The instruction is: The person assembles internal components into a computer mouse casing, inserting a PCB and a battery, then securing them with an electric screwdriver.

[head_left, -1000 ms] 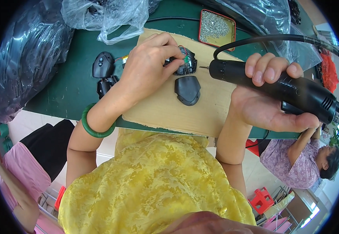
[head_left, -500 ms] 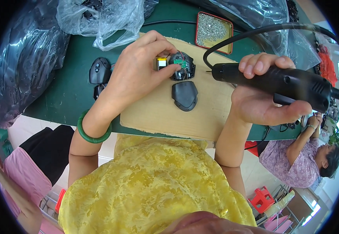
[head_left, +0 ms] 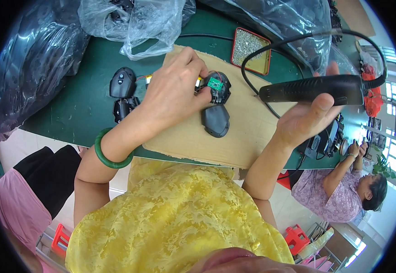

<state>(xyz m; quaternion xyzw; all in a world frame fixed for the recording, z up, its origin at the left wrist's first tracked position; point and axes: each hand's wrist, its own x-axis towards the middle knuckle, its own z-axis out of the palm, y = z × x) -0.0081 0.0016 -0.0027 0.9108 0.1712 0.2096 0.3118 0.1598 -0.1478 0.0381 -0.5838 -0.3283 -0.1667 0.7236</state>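
Observation:
My left hand [head_left: 173,88] bends over the cardboard sheet [head_left: 246,136], thumb and fingertips closed around a small yellow-and-silver battery [head_left: 198,83], mostly hidden by the fingers. Touching the fingertips on the right is an opened black plastic housing [head_left: 223,94] with a green circuit board [head_left: 215,83] and thin wires. Its smooth black shell half [head_left: 215,121] lies just nearer to me. On the right, my right hand [head_left: 300,123] supports a black electric screwdriver [head_left: 312,89] above the table, thumb along its near side, other fingers largely behind it. The bit points left toward the housing.
A red-rimmed tray of small screws [head_left: 251,49] stands behind the cardboard. Left of it lies another opened black unit [head_left: 122,83] with its battery [head_left: 148,78]. Plastic bags [head_left: 139,25] crowd the back. The screwdriver's cable [head_left: 252,59] loops overhead. A co-worker [head_left: 334,193] sits at right.
My left thumb has drawn back from the circuit board to the housing's left edge, near the battery. The screwdriver has turned more level, and my right-hand grip has loosened and shifted.

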